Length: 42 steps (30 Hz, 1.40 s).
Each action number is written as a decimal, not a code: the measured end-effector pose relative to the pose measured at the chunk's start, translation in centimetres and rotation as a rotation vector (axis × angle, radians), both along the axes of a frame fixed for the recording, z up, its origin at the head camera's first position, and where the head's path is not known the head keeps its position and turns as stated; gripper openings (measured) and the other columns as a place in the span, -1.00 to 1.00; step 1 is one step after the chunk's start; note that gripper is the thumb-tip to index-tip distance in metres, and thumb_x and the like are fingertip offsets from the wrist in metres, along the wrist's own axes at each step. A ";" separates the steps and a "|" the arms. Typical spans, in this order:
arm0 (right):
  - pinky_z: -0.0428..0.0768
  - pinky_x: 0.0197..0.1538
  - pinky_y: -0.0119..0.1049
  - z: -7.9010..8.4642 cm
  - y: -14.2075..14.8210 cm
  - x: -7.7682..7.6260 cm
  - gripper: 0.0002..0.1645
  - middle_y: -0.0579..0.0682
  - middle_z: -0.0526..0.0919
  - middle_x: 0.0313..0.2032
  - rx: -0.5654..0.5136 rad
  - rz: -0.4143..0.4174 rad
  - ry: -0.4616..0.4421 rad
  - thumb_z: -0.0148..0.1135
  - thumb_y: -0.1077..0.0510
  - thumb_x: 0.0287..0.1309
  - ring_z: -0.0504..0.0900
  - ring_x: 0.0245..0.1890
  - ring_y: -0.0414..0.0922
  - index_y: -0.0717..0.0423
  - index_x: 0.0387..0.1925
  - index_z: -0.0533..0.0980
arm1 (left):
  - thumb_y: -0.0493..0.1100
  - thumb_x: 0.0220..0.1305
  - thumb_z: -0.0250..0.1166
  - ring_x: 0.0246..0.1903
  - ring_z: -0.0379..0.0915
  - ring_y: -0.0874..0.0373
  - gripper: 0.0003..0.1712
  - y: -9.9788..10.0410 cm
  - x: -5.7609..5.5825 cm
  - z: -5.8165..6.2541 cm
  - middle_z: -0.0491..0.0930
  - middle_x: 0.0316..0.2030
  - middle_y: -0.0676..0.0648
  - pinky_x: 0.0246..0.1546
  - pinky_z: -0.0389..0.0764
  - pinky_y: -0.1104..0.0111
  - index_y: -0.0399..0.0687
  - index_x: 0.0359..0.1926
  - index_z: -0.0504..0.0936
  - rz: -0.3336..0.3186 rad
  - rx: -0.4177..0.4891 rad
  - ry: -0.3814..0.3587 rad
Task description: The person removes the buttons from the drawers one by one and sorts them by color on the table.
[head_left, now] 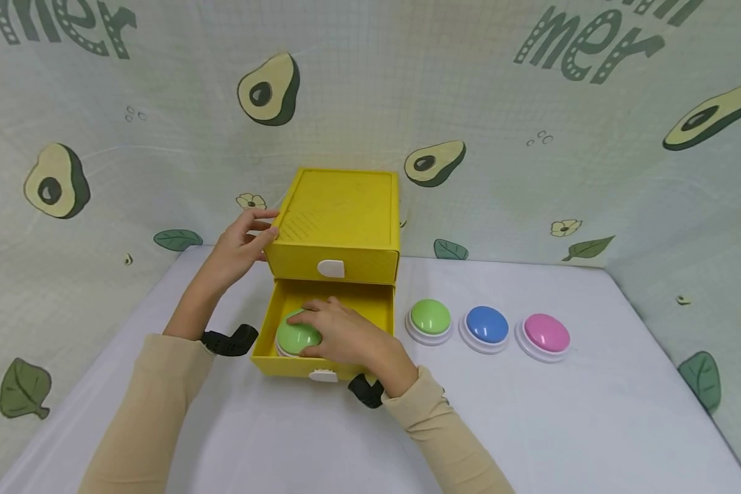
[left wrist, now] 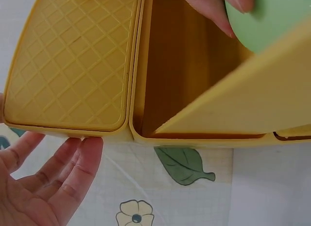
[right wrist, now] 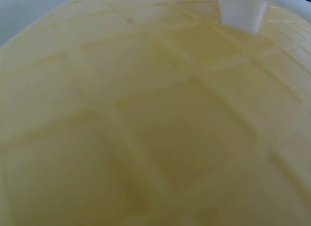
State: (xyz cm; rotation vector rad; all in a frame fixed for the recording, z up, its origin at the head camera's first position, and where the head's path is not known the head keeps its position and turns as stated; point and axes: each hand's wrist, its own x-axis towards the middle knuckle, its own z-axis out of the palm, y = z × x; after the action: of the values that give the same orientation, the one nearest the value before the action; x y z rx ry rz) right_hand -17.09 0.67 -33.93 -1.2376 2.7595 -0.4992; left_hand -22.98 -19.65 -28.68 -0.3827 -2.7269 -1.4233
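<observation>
A yellow two-drawer box (head_left: pixel 339 206) stands against the back cloth, its lower drawer (head_left: pixel 358 302) pulled out. Inside that drawer's left part is a green push button (head_left: pixel 298 337) on a white base. My right hand (head_left: pixel 348 336) holds this button from above, thumb and fingers spread about its dome; the left wrist view shows fingers against the green dome (left wrist: pixel 272 17). Extended fingers of my left hand (head_left: pixel 237 248) touch the left side of the box's upper part. The right wrist view shows only the crosshatched yellow drawer front (right wrist: pixel 146 114) and its white tab (right wrist: pixel 241 12).
To the right of the box, another green button (head_left: pixel 431 317), a blue button (head_left: pixel 487 325) and a pink button (head_left: pixel 547 333) stand in a row on the white tabletop (head_left: pixel 568 425). Avocado-printed cloth (head_left: pixel 346 89) hangs behind and at the sides.
</observation>
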 end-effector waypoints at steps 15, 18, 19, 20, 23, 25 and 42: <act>0.44 -0.02 -0.39 0.0 0.5 0.3 -0.45 -0.02 0.45 0.14 -0.031 -0.078 0.030 0.30 -0.12 0.05 0.37 -0.01 -0.09 -0.13 0.12 0.50 | 0.05 0.40 -0.04 0.03 0.39 -0.17 -0.43 0.1 0.0 -0.2 0.28 0.21 -0.30 -0.07 0.53 0.08 -0.01 0.35 0.17 0.000 0.014 -0.006; 0.45 -0.04 -0.40 0.0 0.6 0.3 -0.45 -0.03 0.46 0.13 -0.048 -0.096 0.047 0.29 -0.12 0.04 0.36 -0.01 -0.10 -0.15 0.11 0.50 | 0.05 0.40 -0.04 0.04 0.38 -0.17 -0.43 0.2 0.0 -0.3 0.28 0.21 -0.30 -0.05 0.53 0.03 -0.01 0.35 0.17 -0.007 0.023 -0.006; 0.45 -0.04 -0.40 0.0 0.6 0.4 -0.45 -0.04 0.45 0.13 -0.055 -0.101 0.051 0.29 -0.12 0.04 0.35 -0.01 -0.10 -0.15 0.11 0.50 | 0.05 0.40 -0.04 0.04 0.38 -0.17 -0.43 0.2 0.0 -0.3 0.28 0.20 -0.30 -0.05 0.53 0.03 0.00 0.35 0.17 -0.009 0.023 -0.005; 0.45 -0.04 -0.39 0.0 0.7 0.4 -0.45 -0.04 0.45 0.13 -0.064 -0.104 0.055 0.29 -0.12 0.04 0.35 -0.01 -0.10 -0.15 0.11 0.50 | 0.05 0.40 -0.05 0.04 0.38 -0.17 -0.43 0.2 -0.1 -0.3 0.28 0.20 -0.30 -0.05 0.53 0.02 0.00 0.35 0.17 -0.010 0.023 -0.005; 0.44 -0.01 -0.36 0.1 1.0 0.4 -0.45 -0.03 0.44 0.13 -0.099 -0.111 0.064 0.27 -0.12 0.03 0.34 0.00 -0.10 -0.15 0.10 0.50 | 0.05 0.40 -0.05 0.03 0.39 -0.17 -0.43 0.2 -0.1 -0.3 0.29 0.20 -0.30 -0.05 0.53 0.01 -0.01 0.35 0.17 -0.010 0.020 -0.003; 0.44 0.02 -0.34 0.1 1.3 0.5 -0.45 -0.04 0.44 0.13 -0.123 -0.117 0.071 0.27 -0.12 0.03 0.34 0.02 -0.10 -0.15 0.10 0.50 | 0.05 0.40 -0.05 0.02 0.39 -0.17 -0.44 0.2 -0.1 -0.2 0.29 0.19 -0.30 -0.06 0.53 0.03 -0.01 0.34 0.18 -0.006 0.014 0.000; 0.48 0.03 -0.29 1.2 3.2 1.4 -0.44 -0.08 0.44 0.15 -0.257 -0.168 0.128 0.30 -0.13 -0.02 0.34 0.05 -0.12 -0.23 0.09 0.50 | 0.06 0.40 -0.04 0.04 0.39 -0.17 -0.43 0.1 0.0 0.0 0.28 0.22 -0.28 -0.08 0.54 0.10 0.03 0.35 0.17 0.012 0.007 -0.007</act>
State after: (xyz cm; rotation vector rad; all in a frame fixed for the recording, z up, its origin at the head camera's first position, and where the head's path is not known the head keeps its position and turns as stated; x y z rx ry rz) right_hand -15.64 3.86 -32.78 -1.1224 2.9998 -0.8414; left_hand -22.95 -19.52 -28.69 -0.3612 -2.7248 -1.4335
